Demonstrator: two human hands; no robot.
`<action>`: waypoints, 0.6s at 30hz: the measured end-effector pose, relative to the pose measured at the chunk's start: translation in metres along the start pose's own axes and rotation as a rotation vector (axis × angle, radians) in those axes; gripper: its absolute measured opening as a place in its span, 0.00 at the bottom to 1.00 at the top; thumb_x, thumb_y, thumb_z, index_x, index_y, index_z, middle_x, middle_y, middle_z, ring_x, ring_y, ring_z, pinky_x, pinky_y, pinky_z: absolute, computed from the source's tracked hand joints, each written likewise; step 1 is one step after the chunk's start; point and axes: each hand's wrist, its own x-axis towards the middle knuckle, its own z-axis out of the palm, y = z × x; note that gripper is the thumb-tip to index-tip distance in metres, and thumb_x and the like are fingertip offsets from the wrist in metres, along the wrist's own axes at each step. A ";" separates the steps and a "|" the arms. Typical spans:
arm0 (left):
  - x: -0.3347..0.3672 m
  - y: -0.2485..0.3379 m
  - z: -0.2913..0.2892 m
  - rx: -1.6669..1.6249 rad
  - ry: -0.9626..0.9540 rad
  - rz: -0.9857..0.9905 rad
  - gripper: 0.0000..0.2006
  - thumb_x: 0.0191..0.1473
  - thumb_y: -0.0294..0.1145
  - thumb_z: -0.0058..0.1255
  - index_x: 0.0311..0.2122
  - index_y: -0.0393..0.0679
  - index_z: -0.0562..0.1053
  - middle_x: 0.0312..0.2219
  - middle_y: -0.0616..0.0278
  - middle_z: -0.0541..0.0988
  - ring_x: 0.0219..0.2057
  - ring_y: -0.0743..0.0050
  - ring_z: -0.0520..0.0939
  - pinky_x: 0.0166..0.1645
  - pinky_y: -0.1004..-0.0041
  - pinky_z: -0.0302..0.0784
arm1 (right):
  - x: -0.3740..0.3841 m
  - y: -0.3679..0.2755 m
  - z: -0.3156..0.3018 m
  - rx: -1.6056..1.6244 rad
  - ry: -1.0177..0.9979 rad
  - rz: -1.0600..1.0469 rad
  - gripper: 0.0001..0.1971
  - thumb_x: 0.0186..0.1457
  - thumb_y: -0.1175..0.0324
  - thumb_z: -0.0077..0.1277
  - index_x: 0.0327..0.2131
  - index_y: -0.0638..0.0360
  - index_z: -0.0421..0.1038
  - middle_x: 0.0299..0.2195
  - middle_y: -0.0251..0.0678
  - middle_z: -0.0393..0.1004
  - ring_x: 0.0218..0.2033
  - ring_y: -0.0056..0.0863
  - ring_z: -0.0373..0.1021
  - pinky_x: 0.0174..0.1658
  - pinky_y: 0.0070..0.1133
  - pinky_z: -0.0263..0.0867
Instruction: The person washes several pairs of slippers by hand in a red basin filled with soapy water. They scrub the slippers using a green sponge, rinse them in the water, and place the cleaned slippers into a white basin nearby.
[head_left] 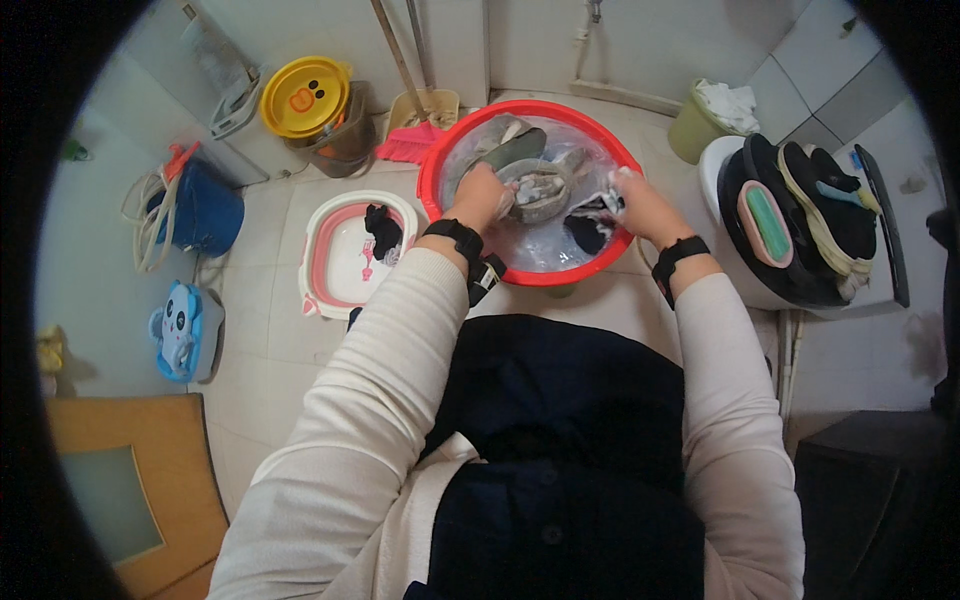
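A round red basin (pixel 433 165) with a clear plastic lining stands in front of me. Inside it lie a grey-green cloth (pixel 520 150) and a small bowl (pixel 547 208) with soapy, pale contents. Over the basin's left side, my left hand (pixel 483 196) is closed, its fingers curled down beside the bowl; whatever they grip is hidden. My right hand (pixel 646 207), at the right rim, is closed on a soapy black-and-white cloth (pixel 590 228), possibly a sock, that hangs into the basin.
Left of the red basin sits a pink-and-white basin (pixel 318 290) holding a small black cloth (pixel 381 232). A yellow lid (pixel 305 97), pink broom (pixel 410 143) and blue bucket (pixel 215 218) stand behind and leftward. On the right, shoe soles (pixel 820 200) and a brush (pixel 765 225) rest on a toilet.
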 end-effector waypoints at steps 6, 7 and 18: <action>-0.005 0.005 0.000 -0.013 0.011 0.012 0.28 0.45 0.43 0.60 0.47 0.33 0.70 0.40 0.41 0.76 0.45 0.47 0.77 0.49 0.64 0.71 | 0.010 -0.019 0.031 0.030 -0.430 0.016 0.18 0.42 0.68 0.59 0.39 0.62 0.69 0.36 0.51 0.73 0.41 0.50 0.69 0.45 0.34 0.65; -0.004 0.004 0.000 -0.010 -0.015 0.005 0.28 0.45 0.43 0.60 0.47 0.33 0.70 0.41 0.41 0.76 0.45 0.47 0.77 0.49 0.64 0.71 | 0.012 -0.025 0.036 0.012 -0.489 0.043 0.19 0.43 0.67 0.59 0.39 0.62 0.70 0.36 0.51 0.73 0.41 0.50 0.70 0.45 0.34 0.65; -0.020 0.023 -0.005 0.270 0.092 0.150 0.24 0.40 0.37 0.63 0.44 0.40 0.73 0.35 0.46 0.78 0.39 0.50 0.79 0.47 0.64 0.72 | 0.021 -0.024 0.064 -0.307 -0.726 0.381 0.20 0.43 0.72 0.52 0.43 0.64 0.70 0.40 0.53 0.73 0.45 0.46 0.70 0.45 0.34 0.68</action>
